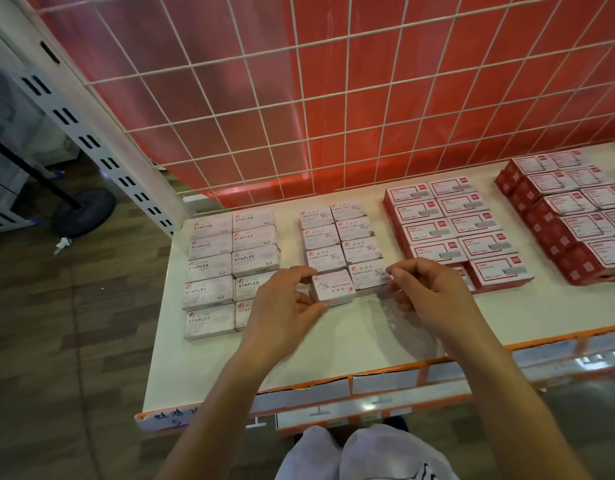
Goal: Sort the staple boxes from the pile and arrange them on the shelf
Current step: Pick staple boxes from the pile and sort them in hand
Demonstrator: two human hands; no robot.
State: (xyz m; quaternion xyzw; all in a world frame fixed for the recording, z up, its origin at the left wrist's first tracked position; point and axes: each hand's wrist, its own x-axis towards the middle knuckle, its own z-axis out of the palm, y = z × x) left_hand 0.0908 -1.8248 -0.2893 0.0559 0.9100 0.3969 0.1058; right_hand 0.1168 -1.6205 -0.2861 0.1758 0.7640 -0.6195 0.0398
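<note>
Hands sit apart near the shelf's (368, 337) front edge. The left hand (285, 306) pinches the left end of a paper-clip box (332, 289), whose print is upside down and whose long axis runs along that edge. The right hand (427, 292) curls at the neighbouring box's (366, 273) right end; whether it grips is unclear. The staple boxes (230, 265) lie in two columns by the left edge, their long axes parallel to the front edge.

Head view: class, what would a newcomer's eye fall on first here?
The red panel behind the white wire grid fills the background. On the shelf lie blocks of boxes: staples left, paper clips middle, red boxes right. The left grip holds one reversed paper clip box at the middle block's near edge.
</note>
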